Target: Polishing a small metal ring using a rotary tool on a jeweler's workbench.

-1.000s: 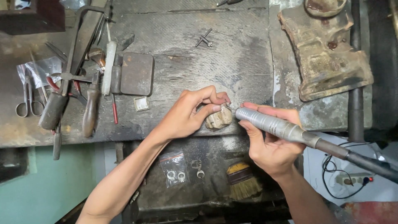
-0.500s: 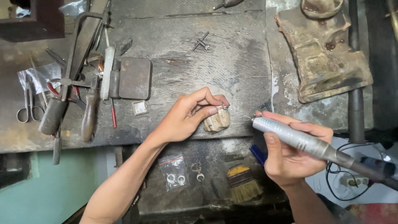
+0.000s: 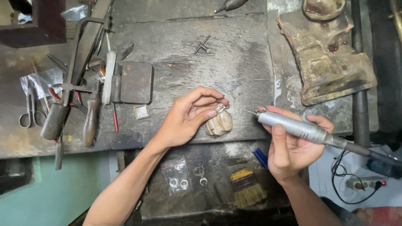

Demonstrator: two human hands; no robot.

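1. Pinching a small silver ring [image 3: 220, 108] between thumb and fingertips, the left hand [image 3: 190, 115] rests on the dark, worn workbench [image 3: 188, 50] and presses the ring down on a rounded wooden bench peg [image 3: 218, 124] at the bench's front edge.
2. The right hand [image 3: 293, 146] is clenched round a grey rotary handpiece [image 3: 293, 127], thumb across the barrel; its fine bit points left toward the ring but stands just apart from it, not touching.
3. A dark flexible shaft runs from the handpiece off to the right edge of the view.
4. On the lower tray below the bench lie a clear plastic bag [image 3: 176, 175] with 2 rings inside, 2 loose rings [image 3: 200, 175] beside it, a brush [image 3: 247, 188] and a small blue object [image 3: 260, 158].
5. At the left of the bench sit scissors [image 3: 30, 109], a saw frame [image 3: 83, 54], wooden-handled tools [image 3: 90, 121], a dark rectangular block [image 3: 136, 82] and a small square piece [image 3: 141, 111].
6. A corroded metal casting [image 3: 331, 62] lies at the upper right, well apart from both hands.
7. A small key-shaped tool [image 3: 203, 44] lies at the top centre of the bench.
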